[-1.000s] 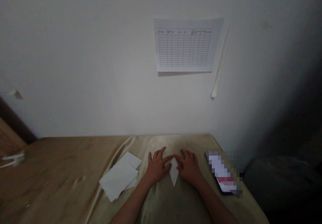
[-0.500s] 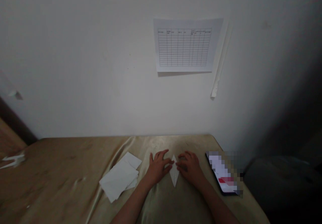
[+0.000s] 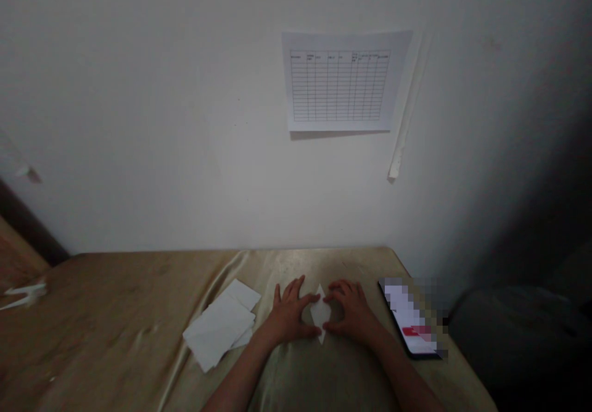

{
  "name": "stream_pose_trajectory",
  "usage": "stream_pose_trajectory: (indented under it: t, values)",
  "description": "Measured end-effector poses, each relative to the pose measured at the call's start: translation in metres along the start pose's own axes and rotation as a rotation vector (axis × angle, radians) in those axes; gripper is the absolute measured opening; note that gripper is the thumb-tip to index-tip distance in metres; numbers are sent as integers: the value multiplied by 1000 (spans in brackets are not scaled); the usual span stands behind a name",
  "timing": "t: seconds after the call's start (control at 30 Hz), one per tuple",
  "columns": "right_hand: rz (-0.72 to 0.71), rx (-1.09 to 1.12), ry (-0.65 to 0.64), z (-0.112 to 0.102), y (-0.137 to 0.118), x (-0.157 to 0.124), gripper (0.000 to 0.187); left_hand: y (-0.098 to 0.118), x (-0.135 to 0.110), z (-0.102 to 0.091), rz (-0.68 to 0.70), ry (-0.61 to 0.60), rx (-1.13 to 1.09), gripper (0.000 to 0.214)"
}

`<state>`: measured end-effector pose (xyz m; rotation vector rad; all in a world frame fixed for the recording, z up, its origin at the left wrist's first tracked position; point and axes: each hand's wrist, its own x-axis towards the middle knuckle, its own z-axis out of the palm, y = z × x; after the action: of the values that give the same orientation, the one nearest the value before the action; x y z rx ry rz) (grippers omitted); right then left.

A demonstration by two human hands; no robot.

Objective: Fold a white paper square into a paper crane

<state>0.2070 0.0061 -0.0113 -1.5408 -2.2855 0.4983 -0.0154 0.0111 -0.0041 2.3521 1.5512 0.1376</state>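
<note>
1. Item under work: a folded paper (image 3: 320, 314), white and matt, in the shape of a slim upright diamond. One sharp point is directed at the far edge of the cloth-covered surface (image 3: 120, 313), the other at the near side. Its sides widen to blunt corners about midway. The visible face reads plain and pale; fine crease lines are too small to confirm.
2. Location: lying on the surface, closer to the right edge than to the left, set in from the far edge and between both hands.
3. Left hand (image 3: 290, 316): thumb and forefinger spread apart in a curve, their tips at the paper's left side, the thumb near the lower point. Remaining fingers extended toward the far edge. Pressure applied: cannot tell.
4. Right hand (image 3: 352, 314): mirrored posture, thumb and forefinger parted, tips at the paper's right side; other fingers loosely bent.
5. Adjacent items: overlapping white sheets (image 3: 219, 329) lie beyond the left hand, well apart from the folded paper. A phone (image 3: 402, 316), display partly pixelated, lies along the right edge.
6. Above the far edge: a printed form (image 3: 340, 85) on the wall (image 3: 161, 122).
</note>
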Motion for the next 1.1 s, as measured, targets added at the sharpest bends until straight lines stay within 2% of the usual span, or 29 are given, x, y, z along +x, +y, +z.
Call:
stream_pose_trajectory:
  t: [0.13, 0.47, 0.57, 0.67, 0.77, 0.87, 0.97, 1.1]
  values:
    - [1, 0, -16, 0, -1, -1, 66, 1, -3, -2, 18, -18, -8, 94]
    - [-34, 30, -31, 8, 6, -1, 87, -3, -2, 0, 34, 4, -49, 104]
    - [-24, 25, -33, 8, 5, -1, 89, -5, -2, 1, 25, 10, -68, 99]
    - [-19, 30, -29, 5, 5, -1, 79, -8, 0, 4, 12, 43, -91, 90]
    - [-45, 54, -27, 3, 8, 0, 58, -9, 3, 6, -23, 98, -118, 82]
    - [-76, 73, -26, 3, 13, 2, 40, -9, 6, 6, -52, 155, -123, 59]
    - [-97, 107, -2, 5, 16, 5, 36, -9, 8, 5, -59, 196, -123, 37]
    - [-110, 156, 64, 7, 18, 6, 34, -10, 10, 8, -29, 221, -134, 23]
